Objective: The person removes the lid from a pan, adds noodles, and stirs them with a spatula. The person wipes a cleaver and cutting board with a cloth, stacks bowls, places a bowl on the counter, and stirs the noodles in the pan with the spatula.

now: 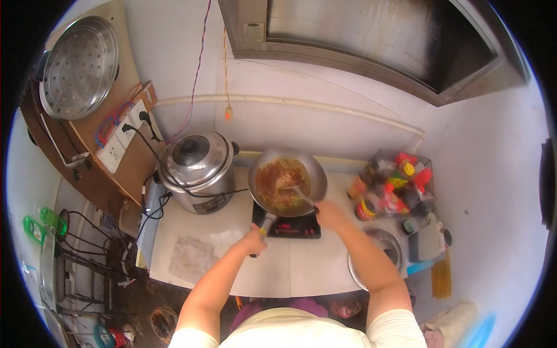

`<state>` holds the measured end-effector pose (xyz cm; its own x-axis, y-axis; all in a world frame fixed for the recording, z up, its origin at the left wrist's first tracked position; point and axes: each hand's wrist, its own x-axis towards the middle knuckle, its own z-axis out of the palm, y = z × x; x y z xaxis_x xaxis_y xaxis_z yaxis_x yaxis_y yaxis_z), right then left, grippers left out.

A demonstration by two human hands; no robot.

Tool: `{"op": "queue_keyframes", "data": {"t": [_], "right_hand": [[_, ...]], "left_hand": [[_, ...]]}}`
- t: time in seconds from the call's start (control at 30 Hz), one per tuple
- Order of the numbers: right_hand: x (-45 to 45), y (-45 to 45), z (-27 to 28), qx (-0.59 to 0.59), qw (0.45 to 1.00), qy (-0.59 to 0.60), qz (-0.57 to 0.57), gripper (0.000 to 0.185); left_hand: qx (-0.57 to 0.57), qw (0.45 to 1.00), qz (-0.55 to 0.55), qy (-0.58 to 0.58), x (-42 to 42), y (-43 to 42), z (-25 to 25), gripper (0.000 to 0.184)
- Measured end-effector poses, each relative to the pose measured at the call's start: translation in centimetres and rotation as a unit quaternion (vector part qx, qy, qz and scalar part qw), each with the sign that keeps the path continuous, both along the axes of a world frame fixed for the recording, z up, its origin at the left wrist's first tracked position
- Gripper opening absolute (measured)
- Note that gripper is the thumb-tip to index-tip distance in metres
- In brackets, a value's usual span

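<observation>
A wok [318, 177] with reddish-brown sauce [278, 174] in it is over a black induction cooker [296, 228] with red lit marks. My left hand [253, 240] is wrapped round the wok's handle [267, 225], at the wok's lower left. On the right side, my right hand [329, 214] is closed on the handle of a metal spatula [299, 192], whose head rests in the sauce. The fingers of my right hand are slightly blurred.
A lidded steel cooker [200, 191] with cables stands left of the wok. Bottles and packets fill a basket [420, 162] at the right. Nearer are a metal bowl [354, 269] and a white container [426, 240]. A cloth [191, 258] lies front left.
</observation>
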<state>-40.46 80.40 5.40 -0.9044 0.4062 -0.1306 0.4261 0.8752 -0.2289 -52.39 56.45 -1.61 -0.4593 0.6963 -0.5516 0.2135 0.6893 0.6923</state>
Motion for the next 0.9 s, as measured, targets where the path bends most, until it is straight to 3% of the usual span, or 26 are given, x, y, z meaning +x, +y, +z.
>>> {"op": "queue_keyframes", "data": {"t": [0.1,0.3,0.5,0.6,0.7,0.9], "right_hand": [[-1.2,0.2,0.9,0.013,0.998,-0.038,-0.049,0.022],[-1.6,-0.6,-1.2,-0.004,0.998,0.054,0.033,0.021],[-0.1,1.6,2.1,0.038,0.996,-0.080,0.016,0.026],[-1.1,0.9,0.1,0.058,0.993,-0.099,0.000,0.032],[1.1,0.6,0.8,-0.003,0.998,-0.002,0.056,0.035],[2.3,2.5,3.9,-0.014,0.993,-0.081,0.081,0.031]], "left_hand": [[-0.009,1.000,-0.006,0.003,0.2,0.0,0.6,0.088],[-0.005,1.000,-0.002,0.002,0.1,0.0,0.6,0.088],[0.003,1.000,-0.004,0.016,0.0,-0.2,0.5,0.086],[0.011,1.000,0.008,0.012,0.2,-0.3,0.9,0.086],[0.020,1.000,0.007,0.005,-0.1,-0.4,1.1,0.085],[0.070,0.994,0.054,-0.069,-0.7,-0.9,-0.7,0.073]]}}
